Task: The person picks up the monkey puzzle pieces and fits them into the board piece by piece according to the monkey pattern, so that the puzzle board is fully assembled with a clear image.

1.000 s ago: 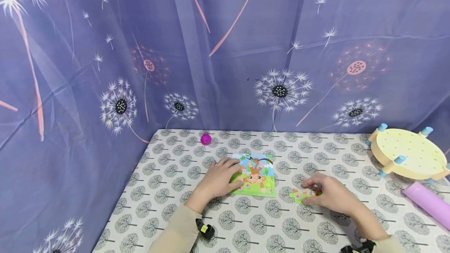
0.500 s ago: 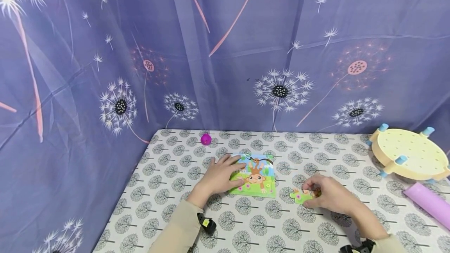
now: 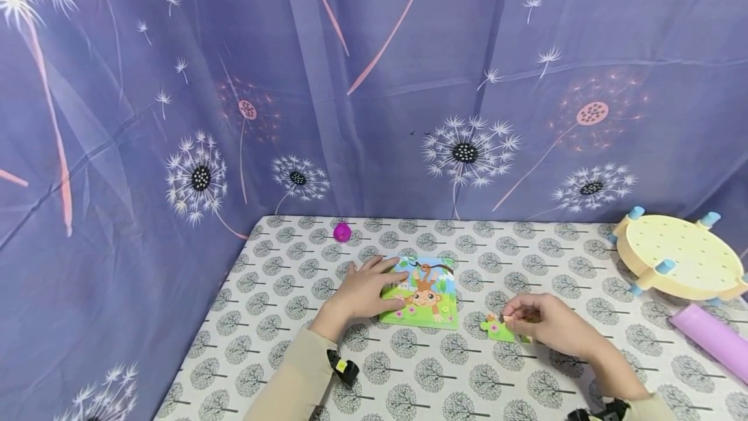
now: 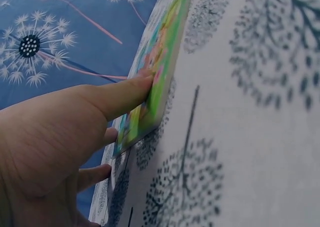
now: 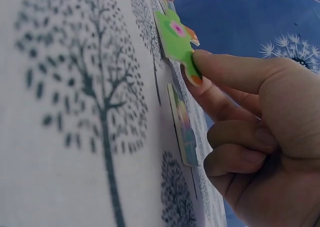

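A square monkey jigsaw puzzle (image 3: 425,301) lies on the tablecloth in the head view. My left hand (image 3: 365,291) rests over its left side with fingers spread and relaxed; the left wrist view shows the thumb touching the puzzle's face (image 4: 159,82). Right of the puzzle, my right hand (image 3: 543,322) pinches a green puzzle piece (image 5: 174,37) with a pink flower between thumb and index finger. The other fingers of that hand are curled in. Beneath it, a second puzzle piece (image 5: 183,129) lies flat on the cloth, mostly covered by the hand in the head view.
A small magenta ball-like object (image 3: 342,232) sits near the table's back left. At the right are a pale yellow oval stand with blue-tipped legs (image 3: 680,255) and a lilac cylinder (image 3: 713,340). A purple dandelion curtain (image 3: 380,135) hangs behind and at the left.
My left fingers have spread and moved slightly left on the puzzle. The right hand's grip on the flower piece has shifted a little, and part of the piece beneath now shows.
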`<state>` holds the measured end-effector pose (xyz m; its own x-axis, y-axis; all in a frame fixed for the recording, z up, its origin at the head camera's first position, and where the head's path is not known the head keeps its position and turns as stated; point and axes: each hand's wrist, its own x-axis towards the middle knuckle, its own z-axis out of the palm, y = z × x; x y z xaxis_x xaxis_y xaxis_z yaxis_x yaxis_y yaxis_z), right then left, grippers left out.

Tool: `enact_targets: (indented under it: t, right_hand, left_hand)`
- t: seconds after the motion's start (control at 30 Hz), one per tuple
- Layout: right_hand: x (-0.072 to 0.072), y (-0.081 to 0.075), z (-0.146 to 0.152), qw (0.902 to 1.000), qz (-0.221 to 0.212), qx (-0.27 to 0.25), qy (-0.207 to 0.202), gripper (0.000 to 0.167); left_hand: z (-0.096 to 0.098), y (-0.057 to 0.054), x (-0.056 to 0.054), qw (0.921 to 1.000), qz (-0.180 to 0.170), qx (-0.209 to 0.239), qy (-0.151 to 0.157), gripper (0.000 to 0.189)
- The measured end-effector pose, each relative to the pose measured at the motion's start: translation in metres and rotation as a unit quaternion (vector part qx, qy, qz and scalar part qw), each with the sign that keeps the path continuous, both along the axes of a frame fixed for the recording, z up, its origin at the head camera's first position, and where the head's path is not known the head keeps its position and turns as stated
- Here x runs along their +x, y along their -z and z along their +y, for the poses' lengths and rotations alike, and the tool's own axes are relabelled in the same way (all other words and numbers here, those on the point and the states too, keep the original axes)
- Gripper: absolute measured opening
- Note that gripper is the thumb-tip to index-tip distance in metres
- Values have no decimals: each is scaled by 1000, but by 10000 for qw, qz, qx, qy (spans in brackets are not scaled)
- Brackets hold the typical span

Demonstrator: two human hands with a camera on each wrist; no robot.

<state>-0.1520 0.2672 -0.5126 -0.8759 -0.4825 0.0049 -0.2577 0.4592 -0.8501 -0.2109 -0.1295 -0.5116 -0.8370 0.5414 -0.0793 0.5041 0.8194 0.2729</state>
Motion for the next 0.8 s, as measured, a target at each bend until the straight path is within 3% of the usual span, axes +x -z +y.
enact_targets:
  t: [0.2,0.47,0.8]
  right_hand:
    - [1,-4,-8,9992,-254,-237,221,19]
    - [-6,-5,-37,9971,10,59,755,18]
    - [-17,0,-91,9966,70,-46,820,14]
  left_hand:
    - [0,0,-1,9996,-40,-223,-156,74]
    - [-1,-2,-1,9993,-66,-295,-237,76]
    - [-1,-2,-2,9991,-55,-360,-219,76]
